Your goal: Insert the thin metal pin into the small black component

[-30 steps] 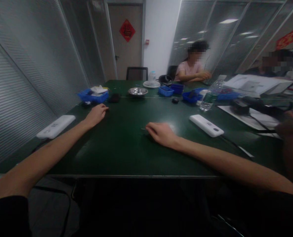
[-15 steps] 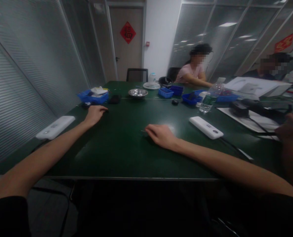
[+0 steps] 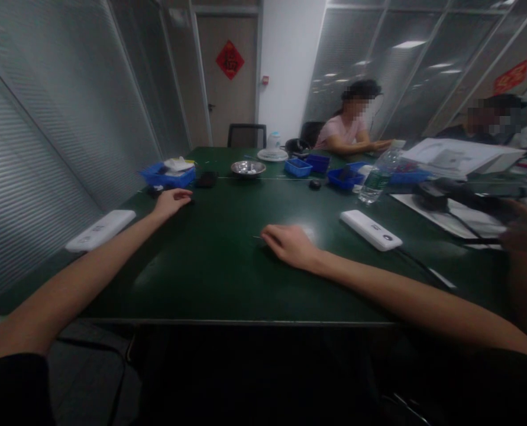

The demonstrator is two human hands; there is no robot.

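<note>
Right hand (image 3: 290, 245): pinched thumb and finger together on a thin pin (image 3: 256, 237), hiding its near end.
Thin pin: stuck out leftward from those fingertips, over the middle of the table.
Left hand (image 3: 173, 202): curled loosely near a blue plastic basket (image 3: 168, 177); could not be told whether closed on something small.
Green tabletop (image 3: 219, 266): spread dark and glossy beneath both hands, crossed by a seam farther back.
White power banks (image 3: 371, 230): lay one outside each forearm, the right one trailing a black cable.
Blue plastic basket: carried white, tissue-like material.
Metal bowl (image 3: 248, 168): held small white pieces, near the seam.
Water bottle (image 3: 374, 186): stood beyond the right power bank, partly blocking blue trays.
White box (image 3: 458, 155): hid much of a dark-clad person (image 3: 453, 132).
Pink-shirted person (image 3: 343, 132): sat at the far right side.
Wooden door (image 3: 234, 109): bore a red diamond-shaped paper (image 3: 230, 60), behind a black-framed chair (image 3: 246, 135).
Glass partition (image 3: 28, 148): ran along the left, backed with horizontal blinds.
</note>
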